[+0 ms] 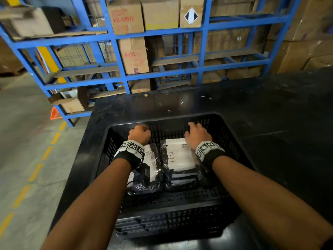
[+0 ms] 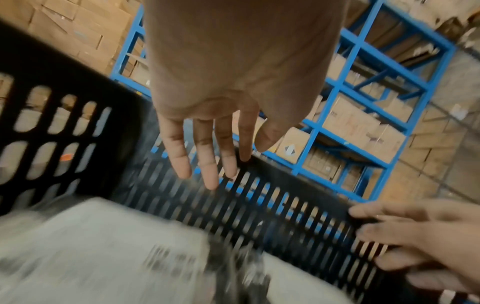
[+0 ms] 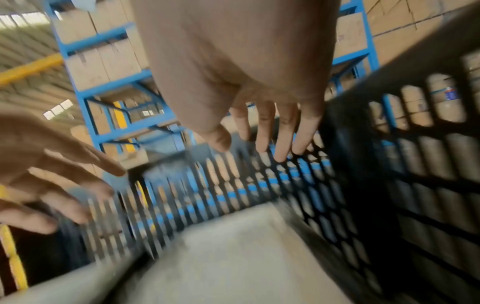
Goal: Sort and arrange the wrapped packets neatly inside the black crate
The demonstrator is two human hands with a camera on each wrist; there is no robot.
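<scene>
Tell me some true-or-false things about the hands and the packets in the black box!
1. Two stacks of wrapped packets lie side by side in the black crate. True.
2. The left hand grips a packet. False: its fingers are straight and hold nothing.
3. The crate stands on the floor. False: it stands on a black table.
4. The right hand holds nothing, its fingers stretched toward the crate's slotted far wall. True.
5. The rack behind the table is red. False: it is blue and holds cardboard boxes.
</scene>
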